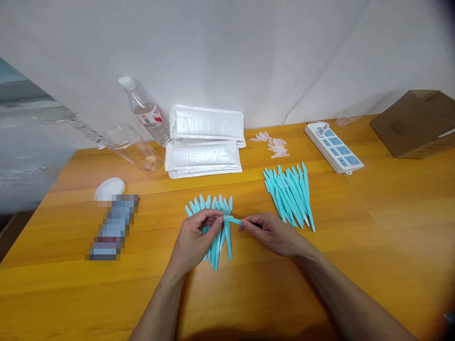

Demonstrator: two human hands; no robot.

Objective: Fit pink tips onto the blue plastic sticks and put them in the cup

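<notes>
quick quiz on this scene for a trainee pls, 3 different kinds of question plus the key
1. What do the left hand and right hand hold between them?
a) a clear jar
b) a turquoise stick
c) a cardboard box

2. True or false: the plastic bottle has its white cap on.

3. Fill in the blank: the small pale pieces lie between the silvery-white pouches and the ____.

Key: 1 b; 2 true; 3 power strip
</notes>
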